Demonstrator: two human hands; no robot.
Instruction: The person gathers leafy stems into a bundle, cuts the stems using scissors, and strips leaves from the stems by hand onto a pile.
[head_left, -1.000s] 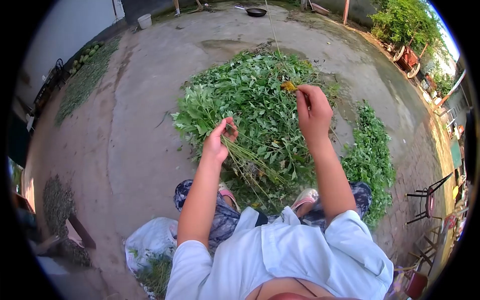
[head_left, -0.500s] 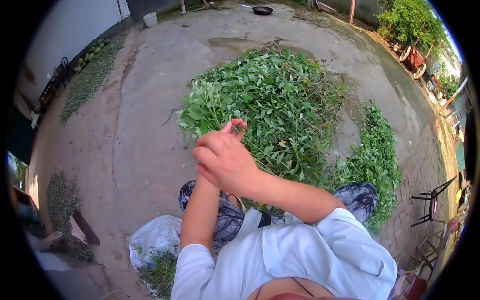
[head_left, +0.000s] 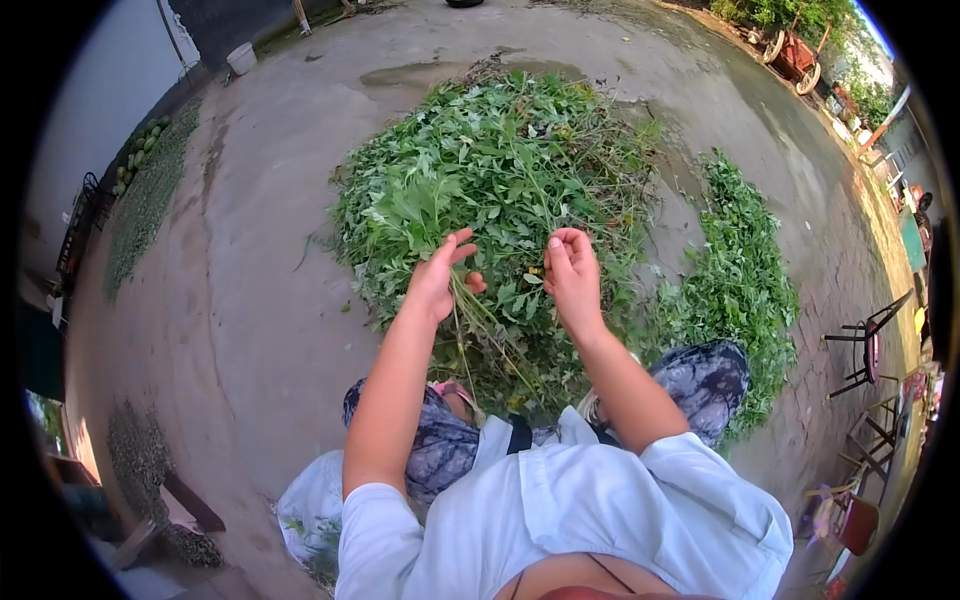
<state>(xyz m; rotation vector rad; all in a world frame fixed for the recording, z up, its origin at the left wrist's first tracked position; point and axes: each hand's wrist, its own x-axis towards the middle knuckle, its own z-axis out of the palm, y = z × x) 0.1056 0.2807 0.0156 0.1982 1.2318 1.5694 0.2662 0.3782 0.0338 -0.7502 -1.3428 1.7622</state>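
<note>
A bunch of leafy green stems (head_left: 415, 205) is held in my left hand (head_left: 437, 275), its leaves pointing up and away and its bare stems trailing back toward my legs. To the right, my right hand (head_left: 573, 268) is pinched over the large heap of cut greens (head_left: 500, 150), with its fingertips at a thin stem. Whether that stem is gripped or only lies behind the fingers is hard to see. The two hands are apart.
A smaller strip of greens (head_left: 740, 290) lies at the right, near a dark chair (head_left: 868, 345). A white sack (head_left: 315, 505) sits by my left knee. Farther off stand a white bucket (head_left: 241, 59), melons (head_left: 140, 150) along the wall and a red cart (head_left: 795, 58).
My right hand first crossed over to my left hand, without the yellowed leaf it had held, then moved back right over the heap. My left hand still holds the bunch. The view has tilted down.
</note>
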